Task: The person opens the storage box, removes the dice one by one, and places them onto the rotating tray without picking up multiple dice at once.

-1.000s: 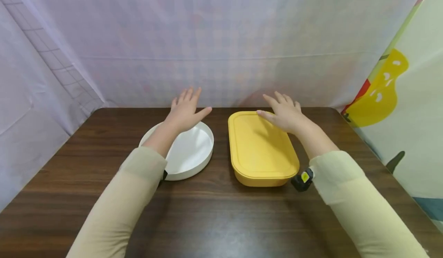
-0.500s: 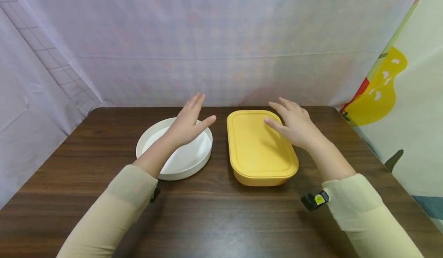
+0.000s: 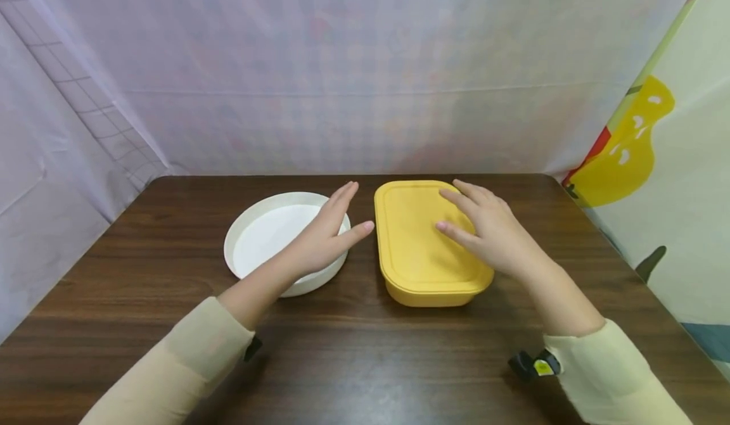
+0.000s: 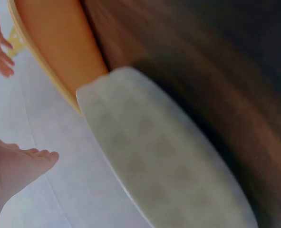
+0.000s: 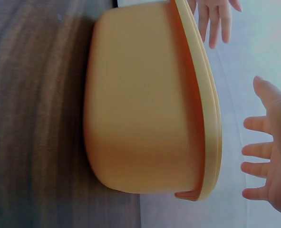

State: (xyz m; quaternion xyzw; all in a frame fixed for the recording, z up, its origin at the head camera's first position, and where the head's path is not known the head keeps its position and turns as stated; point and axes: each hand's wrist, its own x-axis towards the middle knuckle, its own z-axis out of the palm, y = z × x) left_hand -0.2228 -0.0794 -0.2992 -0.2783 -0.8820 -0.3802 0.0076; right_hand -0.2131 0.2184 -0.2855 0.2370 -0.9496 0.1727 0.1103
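Note:
Over the right part of a round white dish (image 3: 268, 228) hovers my left hand (image 3: 316, 241), its fingers straight and its thumb pointing toward the yellow box. My right hand (image 3: 493, 232) hangs above the right side of a yellow lidded box (image 3: 422, 241), fingers spread and holding nothing. In the right wrist view that hand (image 5: 278, 147) is apart from the box (image 5: 145, 99), beyond its lid rim. The left wrist view has the left hand (image 4: 21, 166) clear of the dish's outer wall (image 4: 154, 156). The lid hides the inside of the box.
Dish and box stand side by side on a dark wooden table (image 3: 353, 355). A pale curtain (image 3: 353, 83) hangs behind the back edge. At the right, a printed cloth (image 3: 684, 209) hangs beside the table.
Both hands have drawn back toward me; the left also shifted right, from over the dish toward the box. The right has moved slightly right. Dish and box stay in place.

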